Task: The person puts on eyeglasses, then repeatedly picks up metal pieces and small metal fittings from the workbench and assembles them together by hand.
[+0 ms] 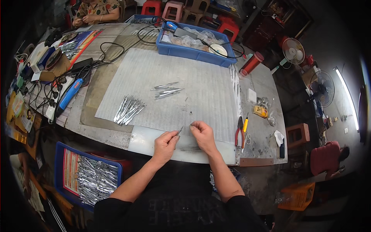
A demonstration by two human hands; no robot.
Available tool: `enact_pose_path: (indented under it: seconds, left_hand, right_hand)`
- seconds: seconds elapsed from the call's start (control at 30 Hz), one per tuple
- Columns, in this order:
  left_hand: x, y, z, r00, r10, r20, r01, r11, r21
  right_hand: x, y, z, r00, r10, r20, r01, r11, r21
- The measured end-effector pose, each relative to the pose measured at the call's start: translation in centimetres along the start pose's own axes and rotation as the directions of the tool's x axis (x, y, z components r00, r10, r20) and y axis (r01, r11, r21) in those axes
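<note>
Near the front edge of the table, my left hand (165, 145) pinches a slim metal piece (180, 130), its tip pointing up between thumb and forefinger. Just to its right, my right hand (204, 137) is closed in a pinch; anything between those fingertips is too small to make out. Both hands are over a pale smooth board (143, 142). Beyond them, a white foam sheet (208, 87) carries a fanned pile of slim silvery metal tools (130, 110) and a smaller group of similar tools (168, 92). Tiny dark bits (190, 113) lie on the sheet ahead of my hands.
At the back stands a blue crate (197, 55) with plastic bags. Red-handled pliers (240, 131) and a yellow-handled tool (245, 124) lie right. Left are cables and a blue handheld tool (71, 93). Below left, a blue bin (120, 170) holds many metal tools. A person (94, 13) sits opposite.
</note>
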State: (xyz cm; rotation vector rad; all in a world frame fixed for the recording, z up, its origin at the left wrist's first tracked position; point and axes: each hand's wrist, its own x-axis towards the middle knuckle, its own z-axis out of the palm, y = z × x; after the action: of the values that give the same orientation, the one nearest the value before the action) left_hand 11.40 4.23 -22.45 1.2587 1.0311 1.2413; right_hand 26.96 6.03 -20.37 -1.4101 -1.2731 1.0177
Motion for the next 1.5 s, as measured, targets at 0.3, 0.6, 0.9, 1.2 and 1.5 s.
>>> enact_pose_path:
  seconds: [0.3, 0.6, 0.9, 1.2, 1.5]
  left_hand:
    - [-0.6, 2.1, 0.8, 0.997, 0.059, 0.051, -0.055, 0.997, -0.060]
    - [-0.9, 3.4, 1.2, 0.968, 0.244, 0.060, -0.249, 0.963, 0.104]
    - [-1.1, 3.6, 1.5, 0.969, 0.231, 0.085, -0.239, 0.966, 0.097]
    - [-1.1, 3.2, 1.7, 0.954, 0.292, 0.063, -0.297, 0.946, 0.126]
    - [-1.1, 3.0, 1.8, 0.968, 0.248, 0.038, -0.251, 0.949, 0.188]
  right_hand:
    - [-3.3, -0.9, 1.1, 0.990, 0.124, 0.067, -0.140, 0.806, 0.575]
    - [-4.0, -0.8, 1.5, 0.986, 0.136, 0.101, -0.165, 0.640, 0.750]
    - [-4.1, -0.8, 1.6, 0.984, 0.133, 0.117, -0.174, 0.587, 0.791]
    - [-4.3, 0.1, 2.1, 1.000, 0.021, 0.023, -0.030, 0.770, 0.637]
    - [-4.3, -0.3, 2.7, 0.995, 0.001, -0.096, 0.039, 0.909, 0.414]
